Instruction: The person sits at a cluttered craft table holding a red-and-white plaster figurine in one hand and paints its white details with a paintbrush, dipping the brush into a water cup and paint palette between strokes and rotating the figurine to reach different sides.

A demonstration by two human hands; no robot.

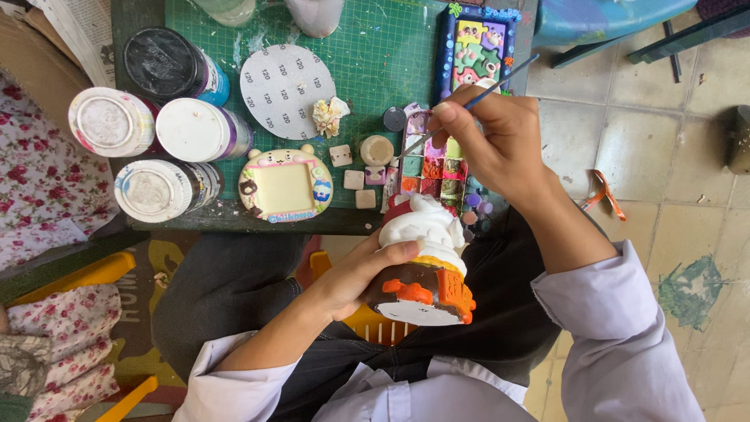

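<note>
Cradling the plaster figurine (426,262) over my lap, left hand (355,277) fingers wrapped around it for steadiness, I pinch the thin brush (469,101) in my right hand (488,141), tip at the paint palette (433,168).

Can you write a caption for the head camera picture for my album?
Left hand holds a white-and-orange figurine while the right hand dips a brush into a paint palette.
</note>
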